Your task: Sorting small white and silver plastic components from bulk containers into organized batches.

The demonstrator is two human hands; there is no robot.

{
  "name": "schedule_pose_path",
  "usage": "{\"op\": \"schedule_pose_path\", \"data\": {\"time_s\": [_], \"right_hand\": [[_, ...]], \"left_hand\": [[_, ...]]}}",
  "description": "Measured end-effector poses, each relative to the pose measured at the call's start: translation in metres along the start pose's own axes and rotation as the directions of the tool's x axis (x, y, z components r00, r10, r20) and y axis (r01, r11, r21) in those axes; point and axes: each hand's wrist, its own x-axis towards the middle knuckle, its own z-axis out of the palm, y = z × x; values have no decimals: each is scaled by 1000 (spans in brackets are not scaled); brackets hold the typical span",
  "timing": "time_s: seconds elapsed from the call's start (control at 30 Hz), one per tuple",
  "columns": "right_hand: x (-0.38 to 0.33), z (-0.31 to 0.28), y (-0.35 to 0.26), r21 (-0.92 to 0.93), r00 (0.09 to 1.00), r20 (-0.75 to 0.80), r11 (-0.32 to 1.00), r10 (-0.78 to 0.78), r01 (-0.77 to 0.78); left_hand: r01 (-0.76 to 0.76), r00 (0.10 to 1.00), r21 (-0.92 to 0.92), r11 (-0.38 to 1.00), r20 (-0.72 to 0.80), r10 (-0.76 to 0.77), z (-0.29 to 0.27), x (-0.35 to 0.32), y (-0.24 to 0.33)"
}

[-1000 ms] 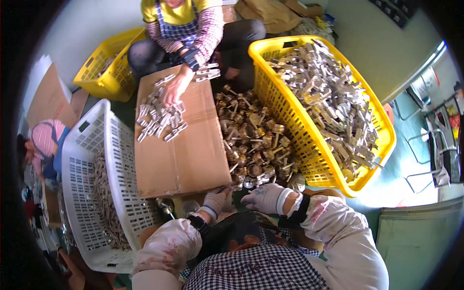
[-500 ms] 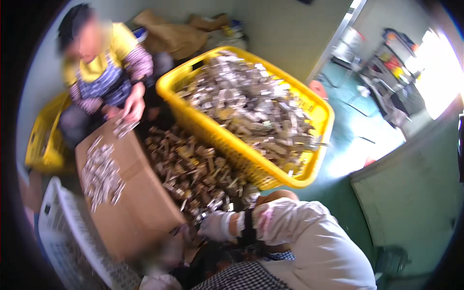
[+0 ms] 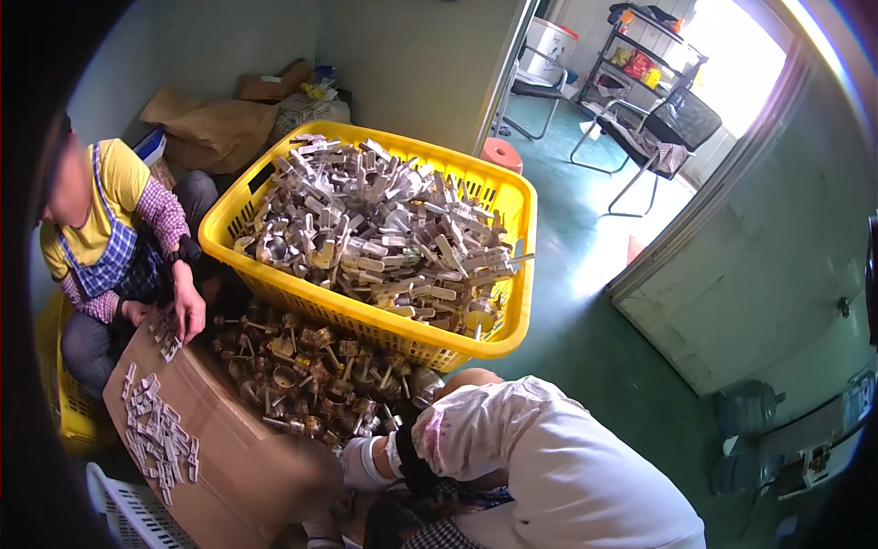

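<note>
My right hand [image 3: 363, 465], in a pale glove below a white sleeve, reaches to the near edge of a heap of brownish metal fittings with stems [image 3: 306, 361]. Its fingers are hidden, so a hold on anything does not show. Low in the picture, a pale patch looks like my left hand [image 3: 322, 529]; its fingers are also out of sight. Beside both hands lies a brown cardboard box [image 3: 224, 439], partly covered by a blurred patch. Small flat silvery metal pieces [image 3: 160, 430] are spread over its top.
A yellow basket [image 3: 366, 316] heaped with silvery lever-like metal parts [image 3: 393, 229] stands beyond the heap. Across the box, a co-worker's hand [image 3: 188, 306] is over more flat pieces. A white plastic basket [image 3: 137, 512] sits at lower left, a door [image 3: 759, 265] at right.
My view has swung right and steadied, so the basket, box and co-worker sit further left and look sharper. The co-worker's hand is lower, near the box top. My right arm stays by the heap.
</note>
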Motion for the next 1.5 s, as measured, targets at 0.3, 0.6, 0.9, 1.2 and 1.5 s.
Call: {"op": "schedule_pose_path", "data": {"time_s": [0.3,0.6,0.9,1.2,1.5], "right_hand": [[-3,-8,-5,-83,992,104,995,71,-63],[-2,-9,-4,-82,992,117,996,55,-46],[-6,-10,-7,-79,989,119,994,91,-82],[-2,-9,-10,-62,990,118,995,83,-76],[10,11,-1,-72,996,-84,997,10,-16]], "left_hand": [[194,964,-355,914,-103,-244,14,-16,43],[72,993,-215,974,-78,-91,-8,6,-69],[143,989,-139,980,-25,-148,1,-4,-21],[186,983,-195,963,26,-184,-24,15,-111],[123,992,350,929,-60,-109,-6,-13,-7]]}}
